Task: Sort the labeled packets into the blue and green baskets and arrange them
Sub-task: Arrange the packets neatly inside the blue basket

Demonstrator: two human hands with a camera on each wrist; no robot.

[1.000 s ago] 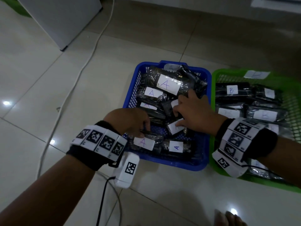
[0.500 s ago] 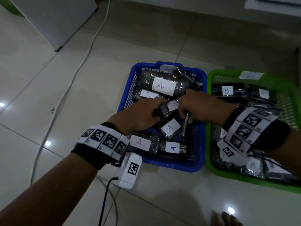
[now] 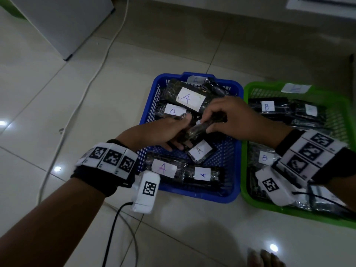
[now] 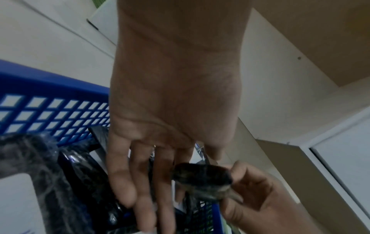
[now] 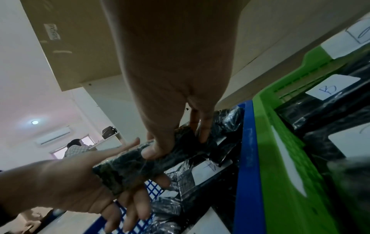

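Head view: above the blue basket [image 3: 236, 151], right hand [image 3: 237, 120] pinches a dark packet [image 3: 200, 130] lying slantwise; left hand [image 3: 163, 132], fingers relaxed, cradles its near end.

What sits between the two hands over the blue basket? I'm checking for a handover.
A dark packet: right hand grips it, left hand supports underneath, clearest in right wrist view.
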